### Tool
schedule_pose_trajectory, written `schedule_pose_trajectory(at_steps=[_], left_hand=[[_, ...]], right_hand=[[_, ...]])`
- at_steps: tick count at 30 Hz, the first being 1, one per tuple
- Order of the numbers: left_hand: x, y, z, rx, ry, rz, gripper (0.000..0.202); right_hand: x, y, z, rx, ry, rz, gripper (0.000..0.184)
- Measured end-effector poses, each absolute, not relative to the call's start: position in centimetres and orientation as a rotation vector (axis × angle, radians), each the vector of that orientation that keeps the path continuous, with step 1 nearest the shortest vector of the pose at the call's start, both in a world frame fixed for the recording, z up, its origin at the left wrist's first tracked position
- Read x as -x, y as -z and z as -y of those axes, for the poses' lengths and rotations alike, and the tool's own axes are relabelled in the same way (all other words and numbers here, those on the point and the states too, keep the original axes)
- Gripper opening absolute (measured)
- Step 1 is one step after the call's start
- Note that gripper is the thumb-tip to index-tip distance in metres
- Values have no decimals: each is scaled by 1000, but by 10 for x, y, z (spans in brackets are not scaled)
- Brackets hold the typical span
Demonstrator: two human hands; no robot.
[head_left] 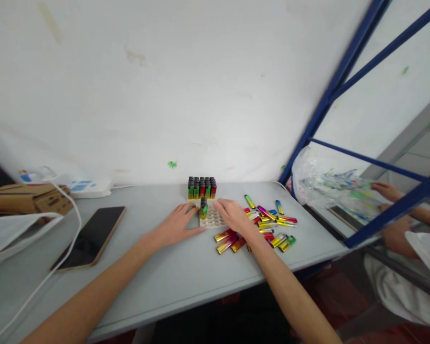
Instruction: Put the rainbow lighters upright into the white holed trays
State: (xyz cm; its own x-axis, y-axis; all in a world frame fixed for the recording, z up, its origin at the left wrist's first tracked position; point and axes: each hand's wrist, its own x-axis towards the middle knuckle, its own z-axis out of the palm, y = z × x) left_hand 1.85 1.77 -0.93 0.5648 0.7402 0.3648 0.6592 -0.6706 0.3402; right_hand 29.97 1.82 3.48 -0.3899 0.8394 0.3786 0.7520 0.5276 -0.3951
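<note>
A pale tray with rows of round holes (pixel 212 220) lies on the grey table between my hands. A few lighters with black tops and green-yellow bodies (pixel 203 209) stand upright along its left side. My left hand (pixel 177 224) is open at the tray's left edge, thumb stretched along the front corner and fingers behind. My right hand (pixel 233 216) reaches over the tray's right part with its fingers extended; no object shows in it, and its thumb is hidden. Behind the tray stands a block of upright lighters (pixel 202 188). Loose shiny coloured lighters (pixel 267 217) lie scattered beside my right hand.
On the left lie a phone (pixel 91 239), a white cable (pixel 79 217), a cardboard box (pixel 30 199) and a white power strip (pixel 89 186). A blue metal frame (pixel 320 107) rises at the right. Beyond it are a clear plastic bag (pixel 306 179) and another person's arms (pixel 403 205).
</note>
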Motion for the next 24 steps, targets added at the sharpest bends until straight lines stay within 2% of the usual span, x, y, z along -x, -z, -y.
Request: schedule_pose_trajectory(at_steps=[2,5,10,18,24], left_hand=[[-18,10,-19,-2626,-733,-1190,80],[-17,10,-20,-2626,-727,-1199,82],[-17,10,-20,-2627,-684,-1214,87],[-17,11,-19,-2628,-726,-1209,81],[-19,9,-17,-2637,-723,-1199,79]], right_hand=[[-328,-39,-29,1425,-106,2056,45],[-370,-40,-45,1769,52,1750,28],[-395,-24,-60,2031,-95,1681,31],[-377,-24,-69,1715,-220,1707,21],[-339,-29,-55,1108,-830,1424,48]])
